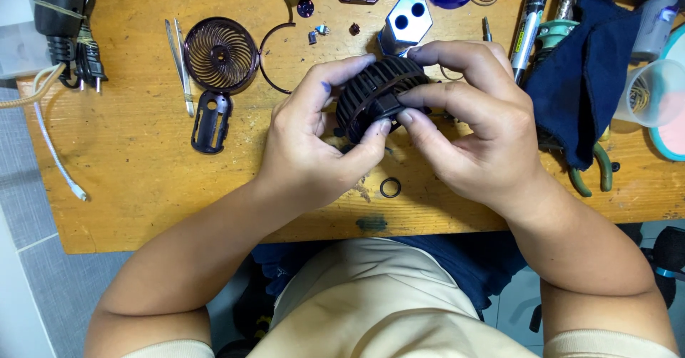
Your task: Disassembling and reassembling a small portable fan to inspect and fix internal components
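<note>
Both hands hold a round black ribbed fan housing (377, 94) just above the wooden table (143, 172). My left hand (314, 137) cups its left and lower side, thumb pressed on the front. My right hand (467, 119) grips its right side and top, fingers curled over the rim. To the left a round dark spiral grille (220, 54) lies flat. A black slotted cover piece (211, 121) rests below the grille. A thin dark curved ring segment (275, 33) lies beside it. A small black ring (389, 187) lies near the front edge.
Tweezers (182, 65) lie left of the grille. A black power plug (71, 22) and white cable (50, 144) sit far left. A silver hexagonal block (405, 22), a dark blue cloth (581, 79), green-handled pliers (596, 172), pens and a clear cup (653, 94) crowd the right.
</note>
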